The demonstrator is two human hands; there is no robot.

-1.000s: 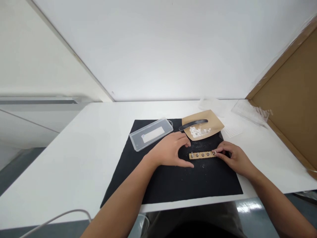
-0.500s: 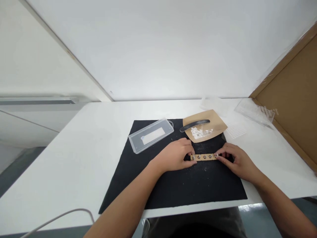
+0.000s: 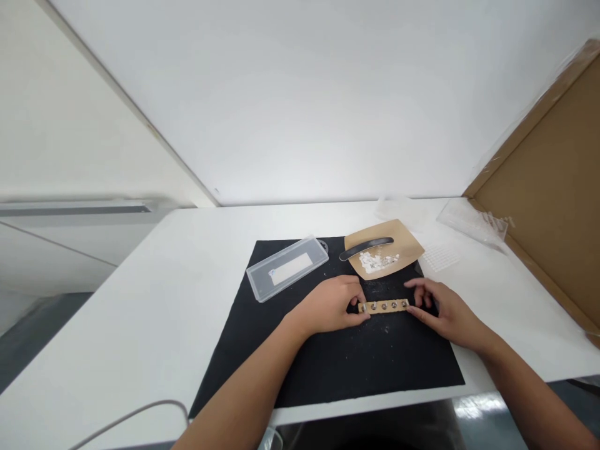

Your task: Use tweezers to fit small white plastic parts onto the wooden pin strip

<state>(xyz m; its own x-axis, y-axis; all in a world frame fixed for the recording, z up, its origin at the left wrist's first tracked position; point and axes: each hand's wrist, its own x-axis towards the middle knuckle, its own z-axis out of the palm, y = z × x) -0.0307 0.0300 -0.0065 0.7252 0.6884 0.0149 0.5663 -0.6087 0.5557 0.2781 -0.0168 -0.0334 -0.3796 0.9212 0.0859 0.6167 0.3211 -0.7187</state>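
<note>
A tan strip [image 3: 389, 307] bearing several small round metal pieces in a row lies on the black mat [image 3: 365, 369]. Its left end is pinched between the thumb and finger of my left hand [image 3: 332, 304]. At the other end, my right hand [image 3: 452, 314] has its thumb by the strip's tip, while the index finger stretches away from it. Nothing can be seen between those fingers. Behind the strip, a tan paper tray [image 3: 407, 247] holds small white pieces [image 3: 375, 261] and a curved black file [image 3: 365, 248].
A clear plastic case [image 3: 287, 270] with a white label lies on the mat's back left. Right of the tray are a white gridded sheet [image 3: 439, 256] and a clear plastic box [image 3: 471, 224]. A cardboard box [image 3: 548, 156] stands at the right; a cable [image 3: 140, 409] crosses the front left.
My right thumb and index finger have parted at the strip's right end. My left hand keeps its pinch. The whole view has shifted slightly.
</note>
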